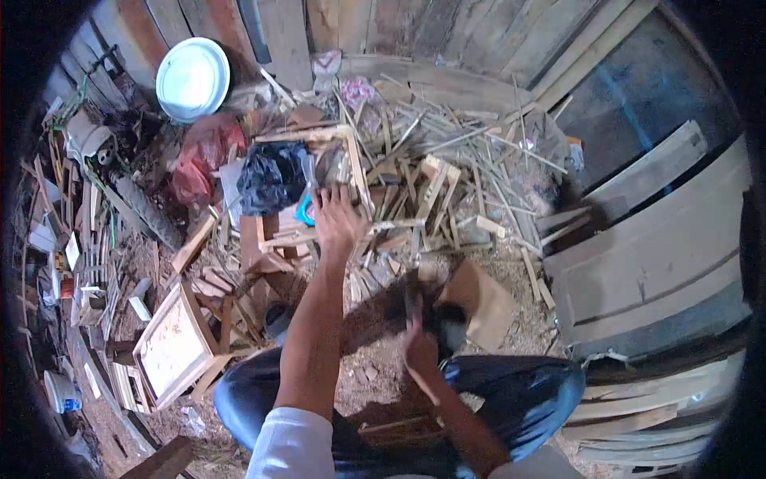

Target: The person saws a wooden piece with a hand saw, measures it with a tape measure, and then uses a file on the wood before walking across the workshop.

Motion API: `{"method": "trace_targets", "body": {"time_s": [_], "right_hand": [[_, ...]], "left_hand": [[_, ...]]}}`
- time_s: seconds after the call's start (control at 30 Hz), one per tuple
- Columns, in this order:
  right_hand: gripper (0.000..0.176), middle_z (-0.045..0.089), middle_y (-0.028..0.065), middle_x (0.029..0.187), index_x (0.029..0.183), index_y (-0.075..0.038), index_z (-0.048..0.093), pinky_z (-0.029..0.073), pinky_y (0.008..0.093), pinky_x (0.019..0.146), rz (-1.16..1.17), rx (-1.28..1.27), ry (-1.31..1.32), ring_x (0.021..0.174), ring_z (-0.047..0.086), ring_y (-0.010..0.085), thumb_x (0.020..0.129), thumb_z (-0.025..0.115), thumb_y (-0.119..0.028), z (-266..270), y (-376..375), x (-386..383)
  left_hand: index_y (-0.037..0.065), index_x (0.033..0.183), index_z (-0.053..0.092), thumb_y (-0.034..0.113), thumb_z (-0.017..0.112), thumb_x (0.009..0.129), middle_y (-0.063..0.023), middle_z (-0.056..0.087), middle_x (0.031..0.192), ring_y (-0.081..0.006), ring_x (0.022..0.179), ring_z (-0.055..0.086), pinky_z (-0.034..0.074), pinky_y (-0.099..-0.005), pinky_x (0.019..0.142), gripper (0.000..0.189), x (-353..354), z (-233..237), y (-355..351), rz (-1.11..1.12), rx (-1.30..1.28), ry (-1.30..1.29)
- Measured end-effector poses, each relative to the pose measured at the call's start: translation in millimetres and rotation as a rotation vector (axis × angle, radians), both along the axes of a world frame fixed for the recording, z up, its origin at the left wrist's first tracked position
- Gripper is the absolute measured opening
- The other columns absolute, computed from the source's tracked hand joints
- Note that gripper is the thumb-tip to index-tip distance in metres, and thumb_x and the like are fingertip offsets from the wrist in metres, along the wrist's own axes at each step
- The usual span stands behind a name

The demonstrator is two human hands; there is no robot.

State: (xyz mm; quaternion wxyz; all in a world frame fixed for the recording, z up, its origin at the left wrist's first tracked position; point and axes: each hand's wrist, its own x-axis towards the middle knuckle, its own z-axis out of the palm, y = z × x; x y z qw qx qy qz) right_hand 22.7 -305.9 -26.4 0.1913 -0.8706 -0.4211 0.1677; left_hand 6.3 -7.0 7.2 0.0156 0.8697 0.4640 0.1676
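currently, the left hand (339, 217) reaches over a wooden frame (356, 168), fingers spread beside a turquoise object (305, 210) near the frame's middle; whether they grip it, i cannot tell. a black plastic bag (273, 177) lies just left of that object. nearer and to the right, the right hand (420, 351) is wrapped around a dark, blurred tool handle (412, 305). wood scraps (490, 227) litter the right side.

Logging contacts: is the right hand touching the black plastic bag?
Apart. The head view shows the left forearm and wood scraps between the right hand and the black plastic bag.
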Motion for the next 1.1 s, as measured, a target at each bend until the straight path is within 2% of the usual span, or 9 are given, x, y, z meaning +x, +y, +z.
{"method": "trace_targets", "body": {"time_s": [0.1,0.17,0.2,0.27,0.33,0.7,0.9,1.03,1.1], "right_hand": [[0.087,0.061,0.0209,0.061,0.153,-0.014,-0.003,0.045,0.0494,0.047,0.12,0.332,-0.131,0.05,0.057,0.0396,0.088,0.055,-0.006,16.1,71.0,29.5],[0.087,0.067,0.0251,0.091,0.152,-0.006,0.001,0.046,0.0357,0.043,0.049,0.105,0.062,0.048,0.058,0.0256,0.082,0.051,0.002,61.8,121.7,45.7],[0.087,0.067,0.0251,0.091,0.152,-0.006,0.001,0.046,0.0357,0.043,0.05,0.111,0.061,0.048,0.058,0.0256,0.082,0.051,0.002,64.1,138.0,53.2],[0.088,0.065,0.023,0.069,0.152,-0.004,0.001,0.048,0.0409,0.045,0.065,0.126,-0.009,0.05,0.061,0.0321,0.081,0.053,-0.001,62.2,163.7,61.6],[0.088,0.064,0.0244,0.067,0.151,-0.004,0.001,0.049,0.0436,0.048,0.103,0.103,-0.031,0.053,0.062,0.0347,0.081,0.053,-0.001,69.9,177.0,66.5],[0.083,0.064,0.0267,0.071,0.152,-0.005,0.008,0.049,0.0505,0.058,0.093,0.039,-0.089,0.063,0.062,0.0438,0.08,0.048,0.004,73.3,178.7,56.7],[0.088,0.062,0.0209,0.064,0.152,-0.007,-0.001,0.048,0.0473,0.046,0.098,-0.067,-0.015,0.053,0.061,0.0374,0.086,0.057,-0.007,34.3,64.8,5.5],[0.087,0.061,0.0198,0.061,0.152,-0.007,-0.001,0.047,0.0467,0.046,0.061,0.005,0.006,0.051,0.06,0.0368,0.087,0.057,-0.008,31.2,44.7,9.4],[0.089,0.057,0.0242,0.061,0.151,-0.006,-0.005,0.046,0.049,0.05,0.048,0.293,-0.003,0.055,0.059,0.0415,0.089,0.059,-0.013,42.0,59.7,17.4]], "left_hand": [[-0.001,0.123,0.056,0.031,0.051,0.079,-0.0188,0.054,0.132,-0.0332,0.124,0.046,0.018,-0.0505,0.115,0.055,0.6,-2.9,3.8,0.002,0.069,0.037],[-0.001,0.124,0.056,0.032,0.051,0.079,-0.0186,0.053,0.132,-0.0331,0.125,0.046,0.017,-0.0504,0.115,0.055,3.5,9.6,1.0,0.008,0.011,0.04],[-0.001,0.124,0.055,0.032,0.05,0.08,-0.0184,0.052,0.133,-0.0331,0.125,0.045,0.016,-0.0503,0.115,0.056,3.1,13.5,1.2,0.022,-0.049,0.05],[0.0,0.123,0.055,0.033,0.05,0.081,-0.0169,0.051,0.135,-0.0321,0.128,0.043,0.015,-0.0496,0.116,0.054,3.3,11.4,2.8,0.027,-0.052,0.093],[0.0,0.122,0.055,0.034,0.05,0.08,-0.0165,0.051,0.135,-0.0317,0.128,0.042,0.015,-0.0489,0.116,0.054,2.2,3.7,3.9,0.02,0.007,0.06],[-0.002,0.129,0.051,0.037,0.048,0.081,-0.0175,0.048,0.138,-0.0321,0.128,0.042,0.013,-0.0507,0.116,0.062,1.8,11.7,3.6,0.02,-0.091,0.103],[-0.004,0.117,0.056,0.032,0.049,0.078,-0.0223,0.052,0.131,-0.0349,0.124,0.046,0.017,-0.0535,0.115,0.053,2.0,11.5,5.2,-0.005,-0.096,-0.036],[-0.004,0.114,0.056,0.028,0.055,0.074,-0.0202,0.053,0.127,-0.0337,0.119,0.047,0.02,-0.0529,0.113,0.051,2.8,10.9,4.4,-0.001,-0.052,-0.056],[-0.003,0.114,0.057,0.029,0.055,0.075,-0.02,0.054,0.127,-0.0338,0.119,0.047,0.021,-0.0528,0.112,0.05,1.9,3.9,4.6,0.002,-0.026,-0.053]]}}
